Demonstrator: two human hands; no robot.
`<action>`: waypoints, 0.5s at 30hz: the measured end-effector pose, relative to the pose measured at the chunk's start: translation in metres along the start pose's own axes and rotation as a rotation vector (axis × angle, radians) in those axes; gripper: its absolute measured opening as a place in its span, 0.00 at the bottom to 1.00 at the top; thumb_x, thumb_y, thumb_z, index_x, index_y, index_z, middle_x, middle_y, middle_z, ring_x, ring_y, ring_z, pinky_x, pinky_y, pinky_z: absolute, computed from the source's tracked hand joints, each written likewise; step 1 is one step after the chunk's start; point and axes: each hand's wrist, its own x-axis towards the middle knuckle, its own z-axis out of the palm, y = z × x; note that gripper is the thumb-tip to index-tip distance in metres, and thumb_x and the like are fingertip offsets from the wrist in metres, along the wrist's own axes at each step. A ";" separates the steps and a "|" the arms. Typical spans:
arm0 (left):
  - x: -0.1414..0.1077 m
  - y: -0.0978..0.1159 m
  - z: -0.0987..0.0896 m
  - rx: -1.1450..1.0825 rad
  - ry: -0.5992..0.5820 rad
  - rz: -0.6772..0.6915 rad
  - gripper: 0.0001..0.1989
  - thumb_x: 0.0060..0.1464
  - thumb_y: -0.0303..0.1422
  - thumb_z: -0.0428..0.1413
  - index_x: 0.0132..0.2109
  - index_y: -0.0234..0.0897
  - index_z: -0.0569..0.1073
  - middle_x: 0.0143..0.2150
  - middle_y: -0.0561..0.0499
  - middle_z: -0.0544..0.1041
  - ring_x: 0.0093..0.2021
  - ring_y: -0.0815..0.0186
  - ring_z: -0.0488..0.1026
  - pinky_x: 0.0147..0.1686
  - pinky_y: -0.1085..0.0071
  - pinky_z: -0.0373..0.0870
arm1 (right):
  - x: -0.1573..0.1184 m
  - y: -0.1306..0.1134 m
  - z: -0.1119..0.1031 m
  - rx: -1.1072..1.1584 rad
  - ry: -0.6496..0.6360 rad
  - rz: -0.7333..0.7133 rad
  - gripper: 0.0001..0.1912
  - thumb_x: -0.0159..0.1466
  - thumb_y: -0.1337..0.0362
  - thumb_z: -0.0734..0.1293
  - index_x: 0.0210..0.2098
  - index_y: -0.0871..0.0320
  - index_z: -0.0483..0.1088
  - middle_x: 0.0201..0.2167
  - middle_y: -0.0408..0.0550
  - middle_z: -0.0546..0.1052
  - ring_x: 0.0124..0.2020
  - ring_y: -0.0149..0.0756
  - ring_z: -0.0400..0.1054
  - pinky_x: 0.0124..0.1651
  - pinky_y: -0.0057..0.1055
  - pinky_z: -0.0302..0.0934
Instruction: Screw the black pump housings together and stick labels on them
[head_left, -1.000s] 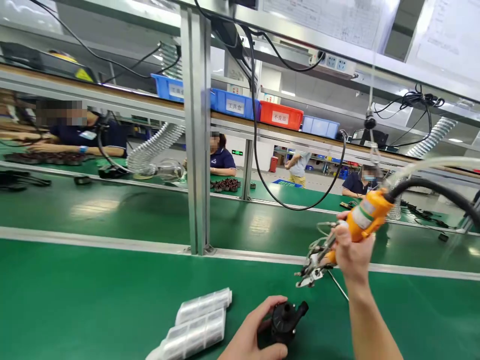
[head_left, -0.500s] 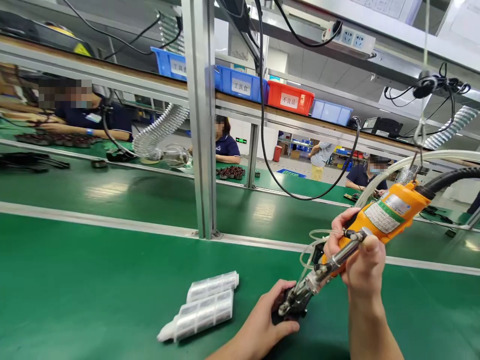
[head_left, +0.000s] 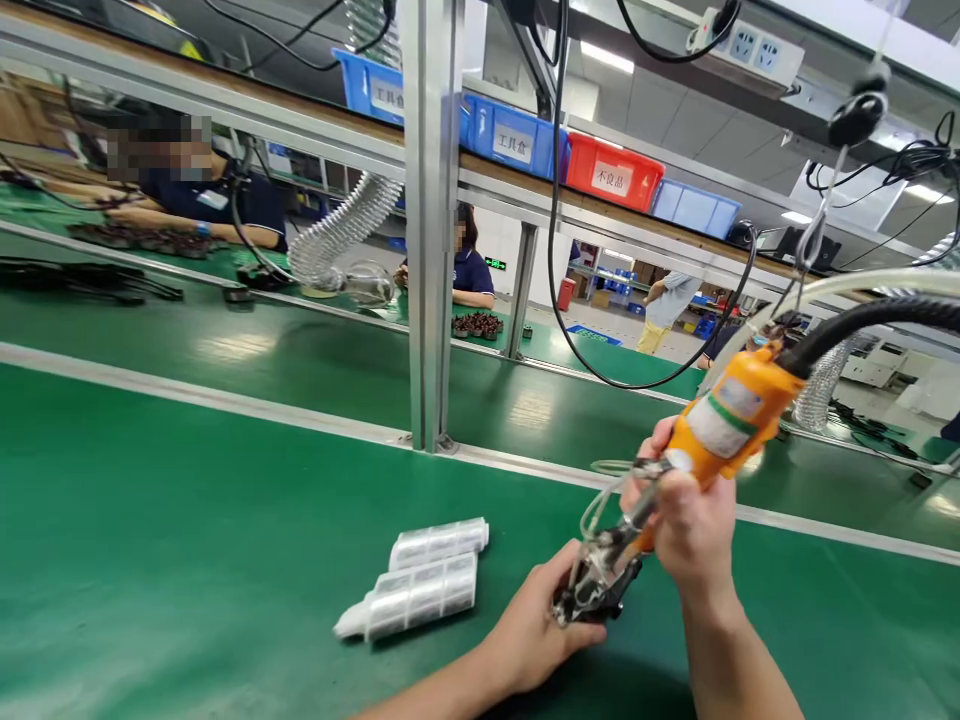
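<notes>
My right hand is wrapped round the orange body of a handheld power tool, which hangs tilted from a cord and has a black hose at its upper end. The tool's metal nose points down to the left. My left hand grips a small black part at that nose; the fingers and the tool's tip hide much of it. Left of my hands, two rolls of clear-and-white film or labels lie on the green work surface.
A metal post rises from the bench divider. Blue bins and a red bin stand on the shelf above. A black cable loops down in front. Co-workers sit across the bench.
The tool has tipped steeper and shifted left with my right hand. My left hand keeps its grip on the black part. The whole view has moved slightly.
</notes>
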 end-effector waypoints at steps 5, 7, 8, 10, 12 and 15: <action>0.002 0.004 -0.002 0.036 0.024 0.028 0.37 0.44 0.26 0.71 0.63 0.43 0.75 0.55 0.52 0.82 0.56 0.52 0.76 0.63 0.61 0.69 | -0.002 0.007 0.010 -0.078 0.005 -0.007 0.30 0.64 0.41 0.81 0.42 0.58 0.69 0.29 0.44 0.66 0.27 0.33 0.61 0.31 0.27 0.62; 0.002 0.004 -0.002 0.032 0.025 0.031 0.36 0.44 0.26 0.71 0.62 0.42 0.76 0.54 0.52 0.82 0.57 0.51 0.75 0.65 0.60 0.68 | -0.004 0.009 0.008 -0.080 0.010 -0.020 0.30 0.64 0.42 0.81 0.41 0.59 0.69 0.30 0.44 0.67 0.27 0.33 0.61 0.31 0.27 0.62; 0.002 0.004 -0.002 0.033 0.027 0.029 0.36 0.44 0.25 0.71 0.61 0.42 0.76 0.53 0.52 0.82 0.58 0.50 0.75 0.65 0.60 0.68 | -0.005 0.011 0.006 -0.082 0.015 -0.027 0.29 0.64 0.43 0.81 0.42 0.59 0.68 0.31 0.44 0.67 0.27 0.33 0.60 0.31 0.27 0.61; 0.002 0.003 -0.001 0.040 0.032 0.028 0.35 0.45 0.26 0.70 0.62 0.42 0.75 0.54 0.51 0.82 0.58 0.50 0.75 0.65 0.59 0.68 | -0.008 0.015 0.004 -0.073 0.029 -0.032 0.28 0.65 0.45 0.81 0.44 0.58 0.68 0.31 0.43 0.68 0.26 0.31 0.59 0.28 0.25 0.59; 0.001 0.001 0.000 0.055 0.037 0.032 0.35 0.46 0.28 0.70 0.63 0.42 0.75 0.56 0.48 0.81 0.59 0.49 0.74 0.65 0.58 0.68 | -0.009 0.019 0.003 -0.037 0.055 -0.012 0.26 0.65 0.48 0.81 0.45 0.57 0.67 0.30 0.42 0.67 0.23 0.29 0.57 0.25 0.23 0.57; -0.001 -0.003 -0.002 0.074 0.034 0.013 0.35 0.46 0.30 0.68 0.63 0.41 0.73 0.59 0.45 0.79 0.61 0.47 0.73 0.67 0.57 0.67 | -0.005 0.011 -0.004 0.040 0.076 0.037 0.25 0.66 0.46 0.80 0.47 0.54 0.67 0.26 0.39 0.64 0.19 0.29 0.54 0.22 0.23 0.55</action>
